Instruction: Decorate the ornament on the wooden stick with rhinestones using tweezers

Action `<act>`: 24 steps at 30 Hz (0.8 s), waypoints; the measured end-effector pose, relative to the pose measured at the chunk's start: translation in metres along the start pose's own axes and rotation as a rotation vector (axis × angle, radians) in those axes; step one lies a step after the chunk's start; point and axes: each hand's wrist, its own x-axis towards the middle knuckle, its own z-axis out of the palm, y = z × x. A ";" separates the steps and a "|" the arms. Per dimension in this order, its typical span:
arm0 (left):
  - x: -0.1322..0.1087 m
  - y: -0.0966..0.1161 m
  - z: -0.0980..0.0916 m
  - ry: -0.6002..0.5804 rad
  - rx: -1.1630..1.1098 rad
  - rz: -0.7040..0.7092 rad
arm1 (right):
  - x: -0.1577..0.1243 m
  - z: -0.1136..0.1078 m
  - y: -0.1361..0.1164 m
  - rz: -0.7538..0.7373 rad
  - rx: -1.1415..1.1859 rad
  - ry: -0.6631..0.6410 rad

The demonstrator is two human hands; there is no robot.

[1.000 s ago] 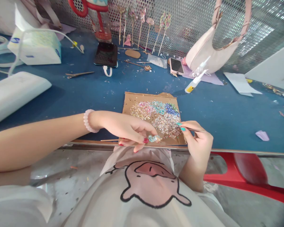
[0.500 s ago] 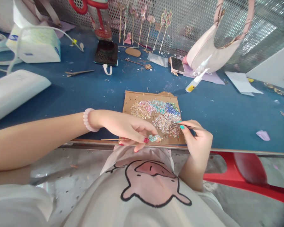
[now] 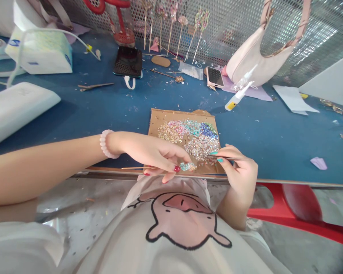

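Note:
Between thumb and fingers, my left hand (image 3: pixel 157 154) pinches a thin wooden stick (image 3: pixel 134 168); a rhinestone-covered ornament (image 3: pixel 188 166) in teal and pale gold sits at its right end. My right hand (image 3: pixel 238 165) is closed on slim metal tweezers (image 3: pixel 227 157), whose tips reach the lower right of a rhinestone pile. Whether a stone is between the tips is too small to tell. Under both hands lies a piece of cardboard (image 3: pixel 157 118) at the table's front edge. Loose rhinestones (image 3: pixel 201 146) are spread over it in clear, pink, gold, teal and blue patches.
On the blue table (image 3: pixel 103 110) lie scissors (image 3: pixel 95 86), a black power bank (image 3: pixel 128 62), a phone (image 3: pixel 215 77) and a glue bottle (image 3: pixel 237 99). Several decorated sticks (image 3: pixel 178 38) stand at the back beside a white handbag (image 3: pixel 251 61). A red chair (image 3: pixel 303 205) is below right.
My right hand has lowered slightly, and the tweezers' tips have shifted down and a little left along the rhinestones. The left hand holds the ornamented stick almost still.

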 end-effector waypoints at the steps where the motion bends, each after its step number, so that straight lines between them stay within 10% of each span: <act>1: 0.000 0.001 0.000 0.003 0.001 -0.003 | 0.000 0.000 0.000 -0.002 -0.002 -0.006; 24: 0.000 0.003 0.001 0.008 0.039 -0.010 | -0.001 0.002 0.002 -0.008 0.037 0.037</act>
